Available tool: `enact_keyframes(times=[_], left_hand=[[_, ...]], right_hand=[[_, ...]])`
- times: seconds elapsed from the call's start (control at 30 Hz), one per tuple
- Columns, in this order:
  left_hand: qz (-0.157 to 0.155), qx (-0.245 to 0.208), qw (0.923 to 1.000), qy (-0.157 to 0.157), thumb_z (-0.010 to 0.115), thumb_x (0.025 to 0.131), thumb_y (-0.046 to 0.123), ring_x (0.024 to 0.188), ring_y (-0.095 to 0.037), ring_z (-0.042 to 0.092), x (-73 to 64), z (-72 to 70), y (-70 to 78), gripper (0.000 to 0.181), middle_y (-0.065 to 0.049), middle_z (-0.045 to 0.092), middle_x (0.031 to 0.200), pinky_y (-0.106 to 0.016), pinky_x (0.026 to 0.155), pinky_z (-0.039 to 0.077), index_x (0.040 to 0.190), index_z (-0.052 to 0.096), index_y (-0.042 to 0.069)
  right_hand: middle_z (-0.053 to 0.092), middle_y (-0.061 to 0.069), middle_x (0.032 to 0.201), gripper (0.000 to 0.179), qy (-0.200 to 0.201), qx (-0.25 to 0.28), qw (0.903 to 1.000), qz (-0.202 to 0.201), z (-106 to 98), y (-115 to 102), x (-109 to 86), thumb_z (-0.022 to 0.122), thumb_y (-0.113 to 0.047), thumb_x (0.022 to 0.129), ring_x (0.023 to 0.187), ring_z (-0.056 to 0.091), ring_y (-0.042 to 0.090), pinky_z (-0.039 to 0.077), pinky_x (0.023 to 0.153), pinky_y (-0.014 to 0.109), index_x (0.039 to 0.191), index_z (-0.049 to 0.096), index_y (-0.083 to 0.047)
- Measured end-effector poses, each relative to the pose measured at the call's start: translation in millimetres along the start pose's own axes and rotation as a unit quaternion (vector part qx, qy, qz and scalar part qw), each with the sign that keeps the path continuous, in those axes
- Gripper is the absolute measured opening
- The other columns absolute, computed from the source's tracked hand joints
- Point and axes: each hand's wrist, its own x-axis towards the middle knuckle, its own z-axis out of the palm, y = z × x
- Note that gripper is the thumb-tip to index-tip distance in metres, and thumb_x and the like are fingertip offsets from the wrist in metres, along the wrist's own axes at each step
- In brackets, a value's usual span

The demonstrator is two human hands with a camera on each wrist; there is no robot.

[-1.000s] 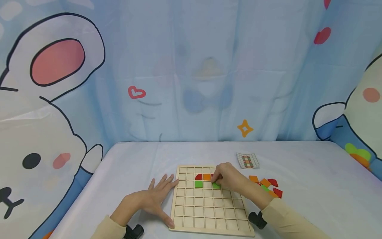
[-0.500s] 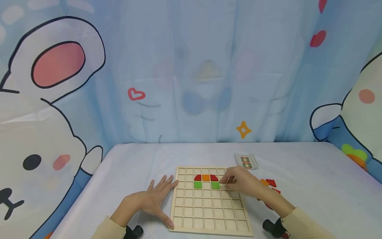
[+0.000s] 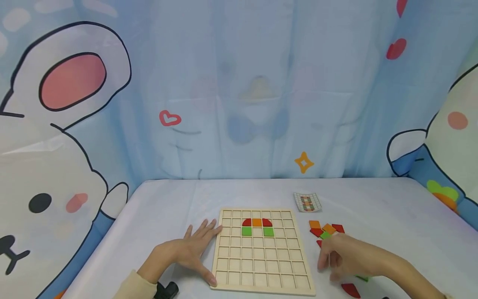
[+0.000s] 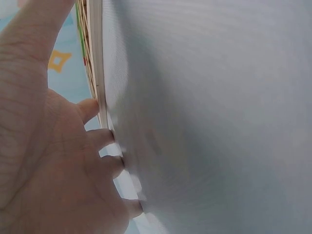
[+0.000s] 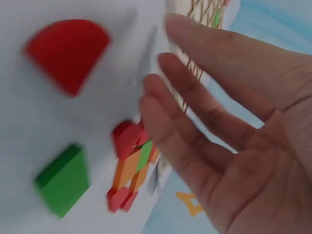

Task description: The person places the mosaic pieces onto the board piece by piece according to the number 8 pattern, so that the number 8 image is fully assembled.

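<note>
A wooden grid board (image 3: 263,264) lies on the white table. In its upper rows sit an orange tile (image 3: 256,222) between two red quarter-round tiles (image 3: 247,223), with two green square tiles (image 3: 268,231) below. My left hand (image 3: 184,252) is spread along the board's left edge, thumb at the lower corner and little finger higher up. To the right of the board, my right hand (image 3: 356,257) hovers over the table with loosely bent fingers and nothing in them. Close to it lie a red quarter-round tile (image 5: 70,56) and a green tile (image 5: 63,183).
Several loose red, orange and green tiles (image 3: 315,224) cluster right of the board, partly hidden by my right hand. Behind them lies a small pattern card (image 3: 308,202) printed with a coloured grid. A blue cartoon curtain (image 3: 257,137) hangs at the table's far edge.
My right hand has left the green tile at the board and moved right and toward me, over the loose tiles. The left hand stays at the board's edge.
</note>
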Motion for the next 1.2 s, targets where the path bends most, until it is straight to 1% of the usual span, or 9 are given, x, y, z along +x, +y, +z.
enact_keyframes(times=[0.17,0.27,0.4,0.53,0.63,0.77,0.87,1.1,1.2], left_hand=[[-0.002,0.001,1.0,-0.003,0.093,0.075,0.051,0.161,-0.036,-0.004,1.6,-0.1,0.5,0.13,-0.017,0.001,0.175,-0.068,0.124,-0.002,0.169,0.012,0.012],[-0.003,0.004,1.0,-0.003,0.093,0.075,0.052,0.162,-0.035,-0.004,2.9,-0.6,1.1,0.13,-0.017,0.001,0.175,-0.068,0.124,-0.001,0.169,0.012,0.012],[-0.006,0.006,1.0,-0.001,0.094,0.074,0.052,0.162,-0.036,-0.003,3.4,-0.8,1.1,0.13,-0.017,0.002,0.175,-0.068,0.124,-0.002,0.169,0.013,0.013],[-0.007,0.006,1.0,0.0,0.094,0.074,0.051,0.162,-0.035,-0.003,3.1,-0.3,0.2,0.131,-0.017,0.002,0.175,-0.067,0.124,-0.002,0.169,0.013,0.013],[-0.007,0.007,0.9999,0.001,0.094,0.074,0.052,0.162,-0.035,-0.003,2.8,0.0,-0.5,0.131,-0.017,0.002,0.175,-0.068,0.124,-0.002,0.169,0.013,0.013],[-0.005,0.005,1.0,0.0,0.094,0.074,0.051,0.161,-0.036,-0.003,2.3,-0.1,-0.9,0.13,-0.017,0.002,0.175,-0.068,0.124,-0.002,0.169,0.014,0.013],[-0.002,0.003,1.0,0.0,0.094,0.075,0.05,0.161,-0.036,-0.004,1.9,-0.3,-0.7,0.129,-0.017,0.002,0.175,-0.068,0.124,-0.002,0.169,0.014,0.013],[-0.001,0.003,1.0,0.001,0.094,0.074,0.051,0.161,-0.036,-0.003,1.2,0.4,0.0,0.129,-0.018,0.003,0.175,-0.068,0.124,-0.002,0.169,0.014,0.013],[-0.002,0.006,1.0,0.003,0.094,0.074,0.051,0.161,-0.037,-0.003,0.7,0.4,0.0,0.129,-0.018,0.003,0.175,-0.069,0.124,-0.002,0.168,0.015,0.012]], right_hand=[[0.063,0.0,0.085,0.024,-0.003,0.016,0.9967,0.08,7,11,-13.6,0.09,-0.001,0.078,0.079,0.057,0.018,0.056,0.07,0.025,0.092,0.077,-0.015],[0.063,0.002,0.085,0.027,-0.002,0.038,0.995,0.092,9,18,-20.2,0.09,0.001,0.077,0.08,0.058,0.021,0.059,0.072,0.027,0.095,0.075,-0.013],[0.062,0.002,0.083,0.028,0.005,0.042,0.9958,0.081,10,24,-24.9,0.091,0.0,0.076,0.077,0.058,0.019,0.061,0.07,0.027,0.095,0.074,-0.013],[0.062,0.001,0.08,0.025,0.011,0.027,0.9971,0.07,12,24,-25.3,0.09,0.0,0.077,0.073,0.058,0.015,0.06,0.069,0.025,0.089,0.073,-0.014],[0.061,0.0,0.078,0.025,0.011,0.014,0.9967,0.079,13,22,-23.7,0.09,0.001,0.076,0.071,0.057,0.015,0.058,0.067,0.024,0.085,0.072,-0.015],[0.059,0.001,0.077,0.027,-0.003,0.005,0.9965,0.083,13,17,-21.0,0.089,0.004,0.076,0.072,0.056,0.016,0.054,0.064,0.023,0.083,0.071,-0.016],[0.059,0.002,0.076,0.029,-0.017,0.007,0.9971,0.074,13,13,-19.1,0.088,0.006,0.076,0.071,0.056,0.016,0.053,0.063,0.023,0.082,0.071,-0.017],[0.062,0.003,0.077,0.029,-0.04,0.021,0.9979,0.046,13,9,-16.2,0.088,0.005,0.076,0.072,0.058,0.015,0.056,0.065,0.024,0.082,0.073,-0.019],[0.061,0.001,0.076,0.029,-0.048,0.016,0.9981,0.035,12,6,-14.1,0.087,0.006,0.077,0.071,0.058,0.013,0.055,0.065,0.024,0.082,0.075,-0.02]])
